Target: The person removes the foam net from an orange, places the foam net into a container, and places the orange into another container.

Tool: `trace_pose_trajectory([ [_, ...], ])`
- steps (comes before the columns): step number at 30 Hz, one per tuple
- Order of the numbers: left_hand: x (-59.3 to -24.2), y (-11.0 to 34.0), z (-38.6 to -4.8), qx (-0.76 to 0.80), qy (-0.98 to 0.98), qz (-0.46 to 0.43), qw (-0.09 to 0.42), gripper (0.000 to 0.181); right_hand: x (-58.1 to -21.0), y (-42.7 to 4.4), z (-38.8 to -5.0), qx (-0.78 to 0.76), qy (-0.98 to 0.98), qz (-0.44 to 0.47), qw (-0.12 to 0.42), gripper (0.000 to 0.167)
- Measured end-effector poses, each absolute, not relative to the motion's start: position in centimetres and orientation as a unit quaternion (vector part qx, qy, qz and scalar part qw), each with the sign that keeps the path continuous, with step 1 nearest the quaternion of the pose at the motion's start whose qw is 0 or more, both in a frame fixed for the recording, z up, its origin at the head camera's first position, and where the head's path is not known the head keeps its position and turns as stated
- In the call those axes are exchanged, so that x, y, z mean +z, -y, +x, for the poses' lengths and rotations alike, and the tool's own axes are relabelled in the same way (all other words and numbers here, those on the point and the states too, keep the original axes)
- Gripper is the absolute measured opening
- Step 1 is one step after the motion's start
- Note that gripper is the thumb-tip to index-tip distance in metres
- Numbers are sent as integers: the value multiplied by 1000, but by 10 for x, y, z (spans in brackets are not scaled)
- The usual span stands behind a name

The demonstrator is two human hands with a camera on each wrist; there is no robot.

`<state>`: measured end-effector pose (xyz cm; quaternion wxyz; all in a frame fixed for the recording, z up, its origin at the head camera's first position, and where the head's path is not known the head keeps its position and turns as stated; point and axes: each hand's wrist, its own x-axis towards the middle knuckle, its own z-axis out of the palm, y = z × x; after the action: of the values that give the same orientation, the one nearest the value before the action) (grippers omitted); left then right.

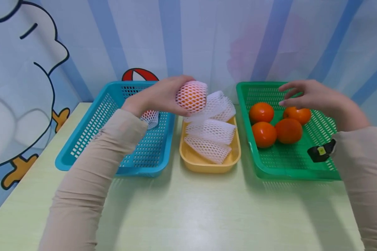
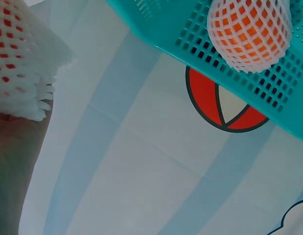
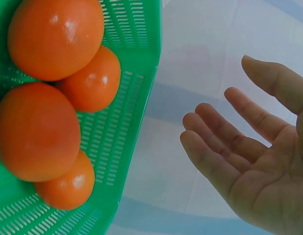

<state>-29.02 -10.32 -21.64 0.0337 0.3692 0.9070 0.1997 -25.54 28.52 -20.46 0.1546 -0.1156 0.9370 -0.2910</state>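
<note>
My left hand point(image 1: 163, 96) grips a round orange fruit in a white foam net sleeve point(image 1: 192, 97), held above the back of the small yellow tray point(image 1: 210, 168). In the left wrist view, the frayed end of that foam net point(image 2: 24, 63) shows at the left edge. Over the back of the green basket point(image 1: 295, 173) hovers my right hand point(image 1: 317, 97), its fingers loosely bent with nothing in them. Several bare, glossy orange fruits point(image 1: 289, 131) lie below it in the basket. Another netted fruit point(image 2: 249, 34) sits in the blue basket point(image 1: 113, 170), partly hidden by my left arm in the head view.
Several flat white foam net sleeves point(image 1: 210, 130) lie in the yellow tray, some stacked at its back. All three containers stand side by side on a pale table point(image 1: 188, 209). Behind them hangs a striped blue and white curtain point(image 1: 201, 42) with cartoon figures.
</note>
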Motion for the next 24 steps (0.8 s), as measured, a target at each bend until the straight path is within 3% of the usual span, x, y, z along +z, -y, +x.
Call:
trace_pose_trajectory([
  [24, -217, 63, -293, 230, -879, 416, 31, 83, -201, -249, -255, -304, -930, -167, 124, 44],
])
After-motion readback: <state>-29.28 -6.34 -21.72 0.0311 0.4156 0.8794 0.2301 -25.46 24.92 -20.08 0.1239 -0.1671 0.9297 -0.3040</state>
